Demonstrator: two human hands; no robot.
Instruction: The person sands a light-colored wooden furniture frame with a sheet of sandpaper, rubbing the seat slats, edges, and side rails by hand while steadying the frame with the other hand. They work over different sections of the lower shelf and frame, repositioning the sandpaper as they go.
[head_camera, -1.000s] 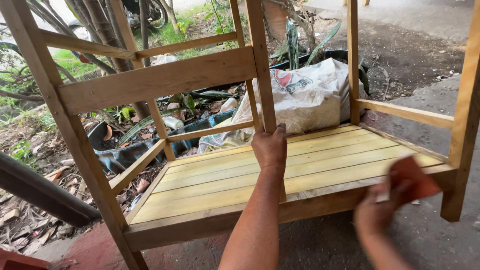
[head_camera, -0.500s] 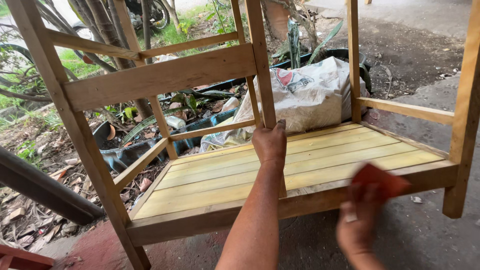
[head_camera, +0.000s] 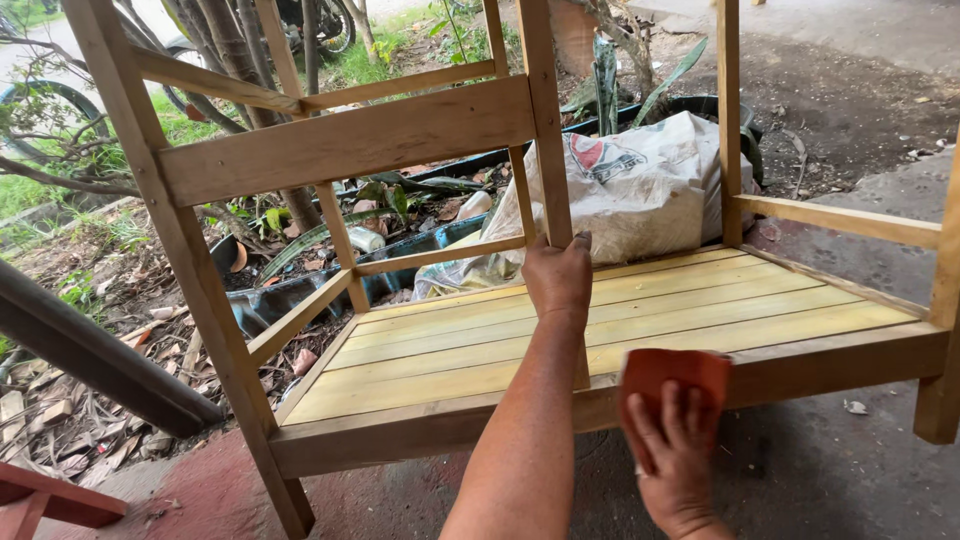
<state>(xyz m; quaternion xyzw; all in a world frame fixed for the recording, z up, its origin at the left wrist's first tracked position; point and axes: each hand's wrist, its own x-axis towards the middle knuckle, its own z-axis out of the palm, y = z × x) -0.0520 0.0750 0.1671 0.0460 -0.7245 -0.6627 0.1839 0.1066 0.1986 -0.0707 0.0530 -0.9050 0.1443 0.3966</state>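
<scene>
A bare wooden frame (head_camera: 340, 145) with a slatted shelf (head_camera: 640, 320) stands in front of me on the ground. My left hand (head_camera: 558, 280) grips an upright post (head_camera: 535, 120) of the frame just above the slats. My right hand (head_camera: 675, 455) presses a reddish-orange sheet of sandpaper (head_camera: 672, 378) flat against the front rail (head_camera: 840, 355) of the shelf, fingers spread over its lower part.
A full white sack (head_camera: 640, 185) lies behind the frame beside a black tub (head_camera: 700, 105) with plants. Leaf litter, dark containers and tree trunks (head_camera: 230, 40) fill the left. A dark beam (head_camera: 90, 360) slants at the left, and a red wooden piece (head_camera: 45, 495) lies bottom left.
My right hand with the sandpaper has slid left along the front rail, from near the right leg toward the middle. My left hand has stayed on the post.
</scene>
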